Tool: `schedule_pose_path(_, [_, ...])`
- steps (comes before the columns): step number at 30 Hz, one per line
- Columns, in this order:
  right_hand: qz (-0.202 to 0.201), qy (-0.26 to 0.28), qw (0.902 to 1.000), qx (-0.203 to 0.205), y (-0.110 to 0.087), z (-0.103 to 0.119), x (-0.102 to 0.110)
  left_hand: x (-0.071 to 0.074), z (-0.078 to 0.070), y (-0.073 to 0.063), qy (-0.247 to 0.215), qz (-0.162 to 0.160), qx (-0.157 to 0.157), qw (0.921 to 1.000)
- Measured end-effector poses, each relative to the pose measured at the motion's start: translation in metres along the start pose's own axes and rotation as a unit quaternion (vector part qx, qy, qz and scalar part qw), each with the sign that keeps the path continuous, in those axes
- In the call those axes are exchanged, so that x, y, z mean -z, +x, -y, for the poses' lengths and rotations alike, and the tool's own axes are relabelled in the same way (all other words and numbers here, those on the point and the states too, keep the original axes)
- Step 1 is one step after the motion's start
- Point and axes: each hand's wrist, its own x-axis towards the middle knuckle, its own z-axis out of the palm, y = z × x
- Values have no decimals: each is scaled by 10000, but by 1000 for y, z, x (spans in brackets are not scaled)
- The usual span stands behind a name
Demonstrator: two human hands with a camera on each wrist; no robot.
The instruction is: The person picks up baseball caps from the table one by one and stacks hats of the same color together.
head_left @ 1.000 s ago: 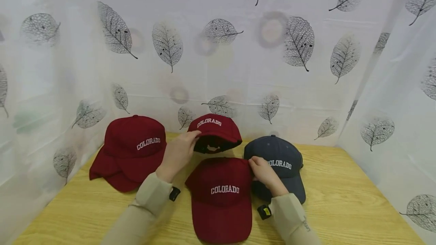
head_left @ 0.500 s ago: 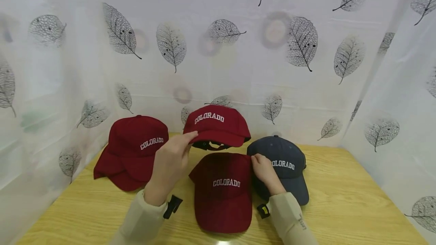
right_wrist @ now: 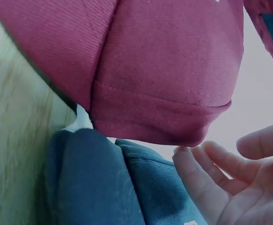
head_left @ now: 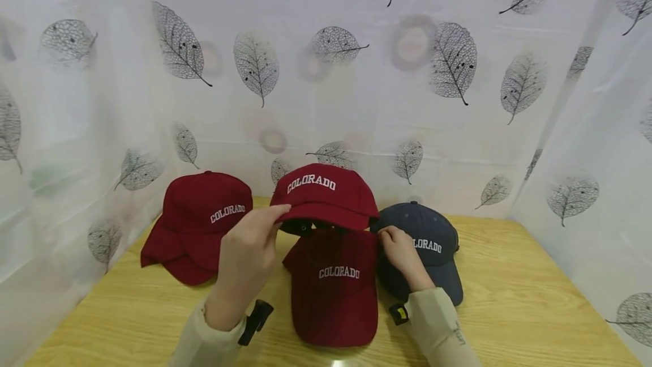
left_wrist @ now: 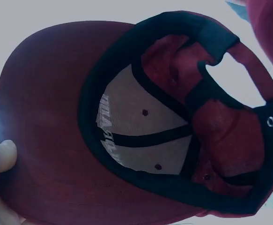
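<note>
The front maroon cap (head_left: 336, 307), lettered COLORADO in white, lies on the desk with its brim toward the person. Just above its back end hangs a second maroon COLORADO cap, the lifted cap (head_left: 331, 191); its dark-taped inside and back opening show from the left wrist. The left hand (head_left: 247, 259) pinches this one by the brim, between thumb and fingers. At the right edge of the front maroon cap's crown, the right hand (head_left: 404, 256) has its fingers loosely extended and thumb apart, fingertips touching the cloth. A navy COLORADO cap (head_left: 438, 231) sits just right of the front maroon cap, partly behind that hand. Left of the same landmark rest overlapping maroon caps (head_left: 201, 208). The desk (head_left: 519, 299) is yellowish wood grain; beyond the front maroon cap, pale curtains (head_left: 351, 109) printed with skeleton leaves enclose it.
</note>
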Motion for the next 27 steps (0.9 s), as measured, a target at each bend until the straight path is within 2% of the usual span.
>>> schedule_pose_path(4, [-3, -20, 10000, 5, 1, 0, 2, 1, -3, 0, -141, -84, -53, 9999])
schedule_pose_path(9, [69, -5, 9998, -178, 1, 1, 4, 0, -5, -1, -231, -67, -112, 9996])
schedule_pose_path(22, [135, 291, 9986, -419, 1, 3, 10, -15, -9, -8, 29, 505, -216, 9985])
schedule_pose_path(27, [74, 443, 9978, -488, 1, 4, 14, -23, -7, -12, 50, 827, -222, 9963])
